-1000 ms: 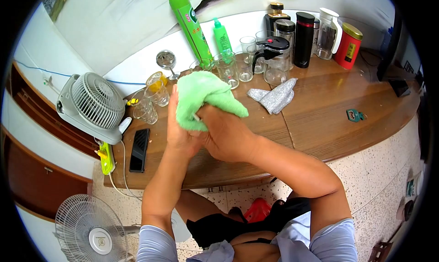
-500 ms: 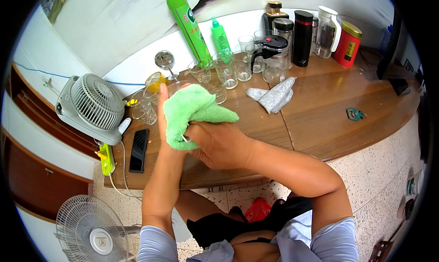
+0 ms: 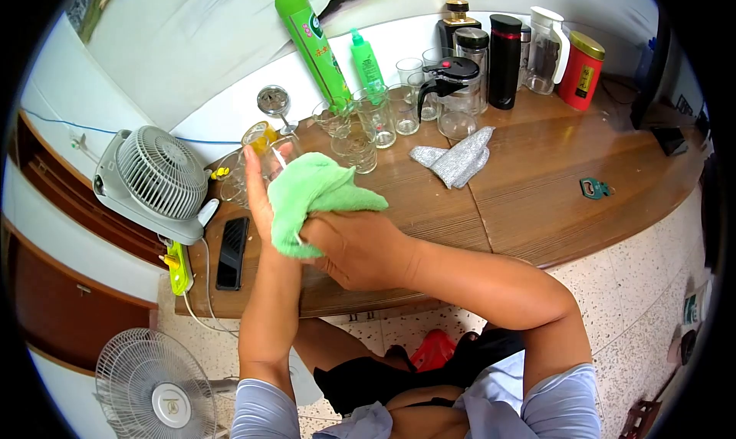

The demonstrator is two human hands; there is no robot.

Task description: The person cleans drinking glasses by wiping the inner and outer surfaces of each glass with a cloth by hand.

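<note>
my right hand (image 3: 356, 249) grips a fluffy, bunched light-green cloth (image 3: 320, 192) pressed to the clear glass (image 3: 282, 154) in my left hand (image 3: 259, 197), over the bench (image 3: 529, 217). beyond stand see-through glasses (image 3: 376, 124) and a black-lidded jug (image 3: 460, 121), contents hard to tell.

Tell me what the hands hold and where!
The right hand holds the fluffy green cloth by its bunched lower part; any hold by the left hand is hidden.

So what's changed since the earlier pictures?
The left hand and right hand have moved left and nearer the body with the green cloth, uncovering more of a glass on the table. The right hand still grips the cloth; the left's hold is partly hidden. The phone and silver cloth stayed put.
</note>
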